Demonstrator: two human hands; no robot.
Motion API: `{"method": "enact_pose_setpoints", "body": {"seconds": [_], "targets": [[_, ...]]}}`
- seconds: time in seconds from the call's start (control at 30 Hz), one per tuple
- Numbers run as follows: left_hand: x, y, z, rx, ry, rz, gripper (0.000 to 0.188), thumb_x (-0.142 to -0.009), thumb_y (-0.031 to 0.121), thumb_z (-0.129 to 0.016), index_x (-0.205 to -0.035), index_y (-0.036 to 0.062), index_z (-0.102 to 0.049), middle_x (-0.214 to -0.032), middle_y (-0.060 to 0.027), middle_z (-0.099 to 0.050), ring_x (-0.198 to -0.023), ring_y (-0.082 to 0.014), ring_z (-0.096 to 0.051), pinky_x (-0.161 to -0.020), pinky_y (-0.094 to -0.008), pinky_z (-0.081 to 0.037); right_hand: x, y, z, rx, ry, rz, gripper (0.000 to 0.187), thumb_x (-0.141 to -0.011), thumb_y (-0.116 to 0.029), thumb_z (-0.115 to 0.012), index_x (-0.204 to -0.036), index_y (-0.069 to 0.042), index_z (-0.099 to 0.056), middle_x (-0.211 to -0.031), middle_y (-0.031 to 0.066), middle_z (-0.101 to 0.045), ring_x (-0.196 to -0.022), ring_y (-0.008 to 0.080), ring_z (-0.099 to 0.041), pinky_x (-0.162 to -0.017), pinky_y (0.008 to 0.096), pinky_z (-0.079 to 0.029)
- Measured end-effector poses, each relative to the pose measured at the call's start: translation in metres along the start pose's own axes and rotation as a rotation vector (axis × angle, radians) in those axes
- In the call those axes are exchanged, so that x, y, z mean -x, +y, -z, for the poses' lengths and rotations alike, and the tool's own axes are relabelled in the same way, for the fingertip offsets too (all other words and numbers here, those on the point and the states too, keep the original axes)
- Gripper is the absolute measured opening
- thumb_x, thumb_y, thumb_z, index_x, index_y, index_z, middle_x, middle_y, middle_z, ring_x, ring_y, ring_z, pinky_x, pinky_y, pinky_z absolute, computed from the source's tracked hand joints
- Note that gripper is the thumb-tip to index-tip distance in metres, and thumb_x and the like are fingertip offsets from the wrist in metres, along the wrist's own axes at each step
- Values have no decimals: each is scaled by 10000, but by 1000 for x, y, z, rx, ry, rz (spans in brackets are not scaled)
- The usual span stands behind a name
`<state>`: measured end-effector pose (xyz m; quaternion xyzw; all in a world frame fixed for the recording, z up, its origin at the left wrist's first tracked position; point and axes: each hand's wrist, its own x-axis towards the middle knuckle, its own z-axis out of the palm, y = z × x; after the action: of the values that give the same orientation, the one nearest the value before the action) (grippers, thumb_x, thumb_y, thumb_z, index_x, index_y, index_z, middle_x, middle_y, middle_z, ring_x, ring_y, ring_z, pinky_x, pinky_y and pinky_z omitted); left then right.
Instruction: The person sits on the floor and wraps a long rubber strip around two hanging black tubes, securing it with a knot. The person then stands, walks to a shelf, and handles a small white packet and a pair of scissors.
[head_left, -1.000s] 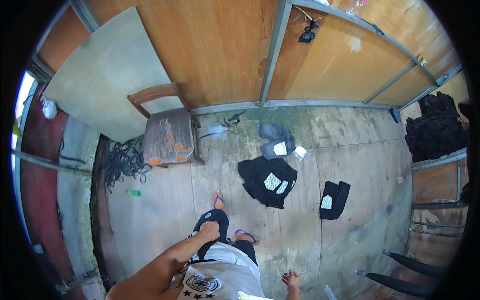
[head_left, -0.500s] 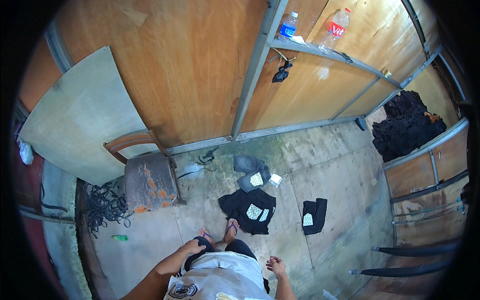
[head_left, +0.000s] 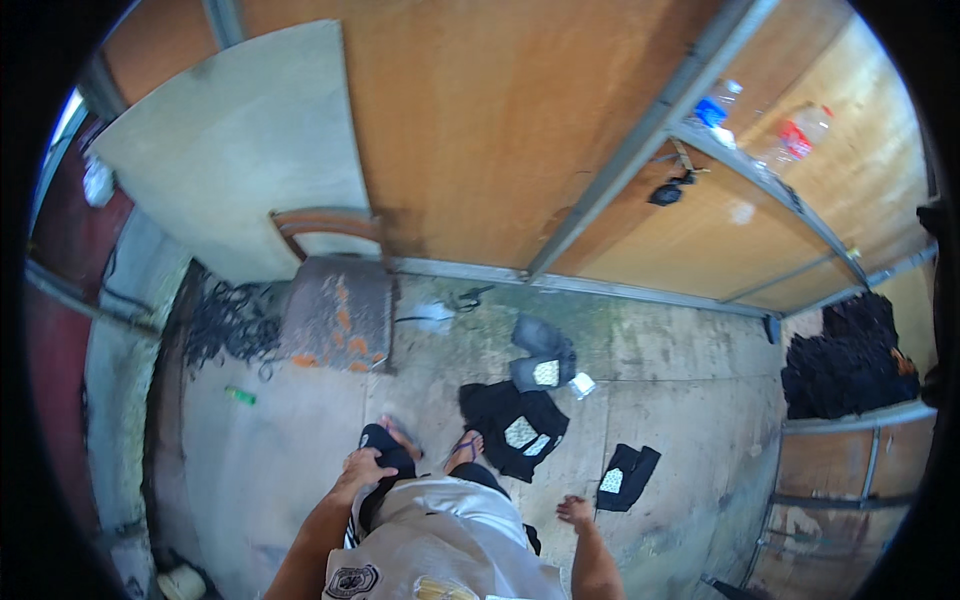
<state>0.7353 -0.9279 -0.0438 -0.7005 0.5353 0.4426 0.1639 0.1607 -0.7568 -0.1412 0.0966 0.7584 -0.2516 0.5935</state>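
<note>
My left hand [head_left: 365,468] is by my left thigh, its fingers curled over dark cloth [head_left: 388,448]. Whether that cloth is a separate garment or my shorts, I cannot tell. Out to the right of my body hangs my right hand [head_left: 574,510], empty, with its fingers loosely apart. Ahead of my sandalled feet lies a crumpled black garment [head_left: 490,410] with pale patterned patches. Beyond it is a faded grey denim piece [head_left: 540,345] with a similar patch. Nearest my right hand, on the floor, is a folded black piece [head_left: 630,480] with one pale patch.
A worn chair [head_left: 338,310] stands by the wall, with tangled dark strips [head_left: 232,325] left of it. A small white packet [head_left: 582,385] lies near the denim. Black cloth [head_left: 845,365] is heaped at far right. Two bottles [head_left: 716,105] [head_left: 800,135] stand on a wall ledge.
The view has swung left, so the room sits farther right in it. My left foot has moved forward and left. Both hands keep much the same pose.
</note>
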Motion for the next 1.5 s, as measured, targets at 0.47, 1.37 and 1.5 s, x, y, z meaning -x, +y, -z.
{"method": "enact_pose_setpoints", "body": {"seconds": [0.47,1.37,1.5], "targets": [[-78,-135,28,329,-79,-16,572,-944,458,-636,-1350,57,-627,-1338,-219,-638,-1244,-376,-603,-1079,-417,-465,50,-109,-249,437,-78,351,344,-999,-212,-604,-1296,-40,-580,-1045,119,-705,-865,230,-721,-710,353,-591],[-126,11,74,257,-165,152,822,-781,488,-821,-1443,101,-526,-1340,-243,-617,-1249,-397,-595,-1072,-464,-473,-30,-236,-370,1366,-473,149,661,-811,-388,-674,-1309,42,-610,-1326,278,-623,-1254,383,-586,-1060,419,-450],[-122,8,79,375,-32,349,693,-803,532,-790,-1324,109,-620,-1087,-207,-733,-1049,-341,-697,-930,-437,-543,-31,-238,-359,1241,-409,-3,637,-829,-372,-671,-1322,28,-613,-1304,243,-653,-1231,346,-610,-1045,398,-458]]}}
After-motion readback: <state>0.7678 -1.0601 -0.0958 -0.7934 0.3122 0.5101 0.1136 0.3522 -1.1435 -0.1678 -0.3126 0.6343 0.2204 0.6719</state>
